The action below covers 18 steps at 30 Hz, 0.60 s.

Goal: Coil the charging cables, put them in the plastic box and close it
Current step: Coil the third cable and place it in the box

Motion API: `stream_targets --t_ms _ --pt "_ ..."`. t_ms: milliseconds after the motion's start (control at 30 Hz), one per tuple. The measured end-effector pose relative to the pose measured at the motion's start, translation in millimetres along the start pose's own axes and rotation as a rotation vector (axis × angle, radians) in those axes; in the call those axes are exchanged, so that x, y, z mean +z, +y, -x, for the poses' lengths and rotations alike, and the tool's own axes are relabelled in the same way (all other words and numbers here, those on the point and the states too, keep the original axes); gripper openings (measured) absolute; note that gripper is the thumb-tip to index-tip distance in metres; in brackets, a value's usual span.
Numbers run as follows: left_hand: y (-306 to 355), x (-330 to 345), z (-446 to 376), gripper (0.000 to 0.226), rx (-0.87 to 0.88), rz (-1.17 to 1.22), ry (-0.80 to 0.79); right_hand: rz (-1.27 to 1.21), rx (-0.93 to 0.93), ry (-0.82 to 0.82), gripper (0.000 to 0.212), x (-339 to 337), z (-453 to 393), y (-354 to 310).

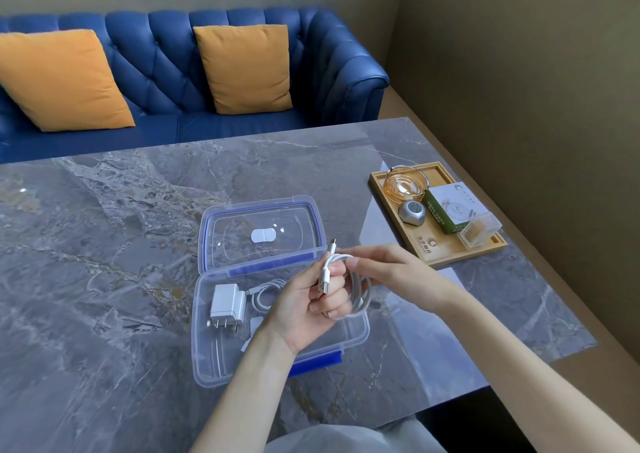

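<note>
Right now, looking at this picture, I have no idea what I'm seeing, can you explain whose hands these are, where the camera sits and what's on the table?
There is no machine here. A person wears a camera on the head, so this single view looks forward and down at their own two bare hands. The left hand grips a coiled white cable, and the right hand pinches its top. Below them, on a marble table, sits a clear plastic box with its lid open, holding a white charger plug and another cable. To the right stands a wooden tray with small items. Behind is a blue sofa.
</note>
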<state>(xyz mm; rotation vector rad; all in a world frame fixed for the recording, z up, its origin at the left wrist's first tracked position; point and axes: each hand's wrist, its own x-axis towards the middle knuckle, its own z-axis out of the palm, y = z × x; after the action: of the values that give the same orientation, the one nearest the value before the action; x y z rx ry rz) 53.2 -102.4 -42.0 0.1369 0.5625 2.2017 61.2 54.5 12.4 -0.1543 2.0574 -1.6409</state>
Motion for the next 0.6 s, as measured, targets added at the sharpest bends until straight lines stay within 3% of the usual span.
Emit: stream_targets --t_ms 67,267,433,600 --pt "2.9 2.6 3.3 0.035 0.015 -0.108 0.089 0.001 -0.05 0.031 0.024 3.5 -0.9 5.1" --pt "2.7 8.6 4.8 0.038 0.132 -0.564 0.554 -0.042 -0.092 0.199 0.021 12.6 -5.9 20.8" --pt "-1.2 9.6 9.6 0.032 0.246 -0.498 0.646 -0.174 -0.065 0.327 0.019 16.6 -9.9 33.9" --pt "-5.4 6.8 15.7 0.026 0.398 -0.71 0.765 -0.248 -0.013 0.41 0.019 19.9 -13.6 37.4"
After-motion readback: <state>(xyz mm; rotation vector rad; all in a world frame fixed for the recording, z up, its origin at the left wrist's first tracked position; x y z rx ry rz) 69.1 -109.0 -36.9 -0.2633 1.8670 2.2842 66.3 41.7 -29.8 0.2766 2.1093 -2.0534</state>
